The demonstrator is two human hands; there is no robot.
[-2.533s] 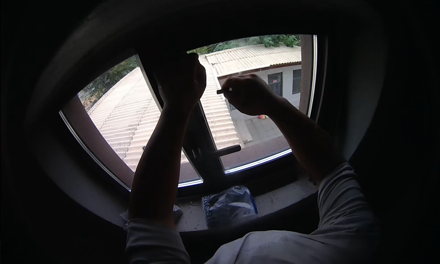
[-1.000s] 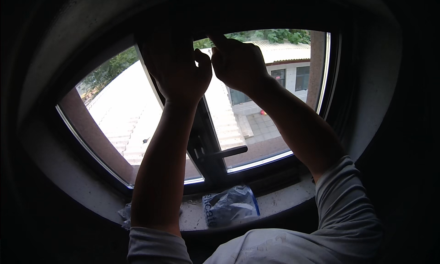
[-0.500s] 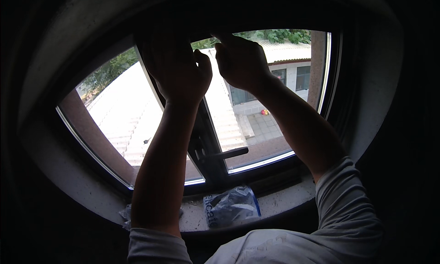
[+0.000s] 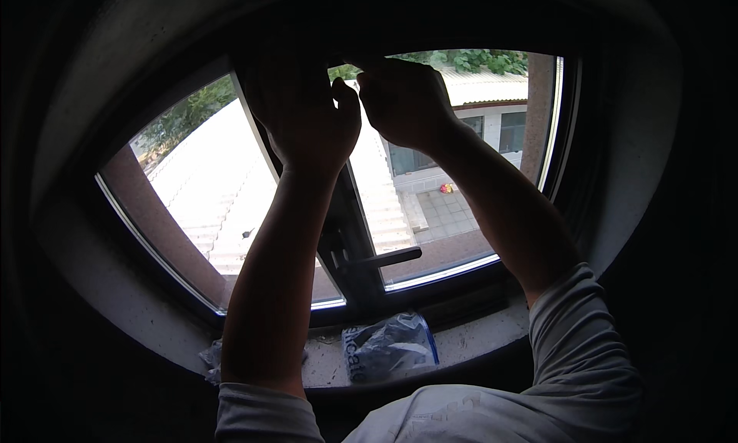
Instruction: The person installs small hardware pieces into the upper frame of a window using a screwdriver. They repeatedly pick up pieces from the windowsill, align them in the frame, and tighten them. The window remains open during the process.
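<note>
Both arms reach up to the dark upper part of a window frame [image 4: 361, 262]. My left hand [image 4: 311, 128] is against the dark upright between the panes, its thumb raised; its other fingers are lost in shadow. Close to its right, my right hand [image 4: 407, 101] is closed, with curled fingers pointing toward the left hand near the top of the right pane. Whatever it may grip is too dark to make out. Below the hands, a dark window handle [image 4: 382, 259] sticks out sideways from the upright, untouched.
On the pale sill [image 4: 477, 334] lies a clear plastic zip bag [image 4: 390, 348] with a blue edge. Another crumpled clear bag [image 4: 211, 360] is partly behind my left forearm. Outside the glass are a corrugated roof [image 4: 204, 189], a paved yard [image 4: 446, 212] and greenery.
My right hand's fingers have shifted slightly left, nearer to my left hand. The whole view has moved a little; the handle and bags stay in place.
</note>
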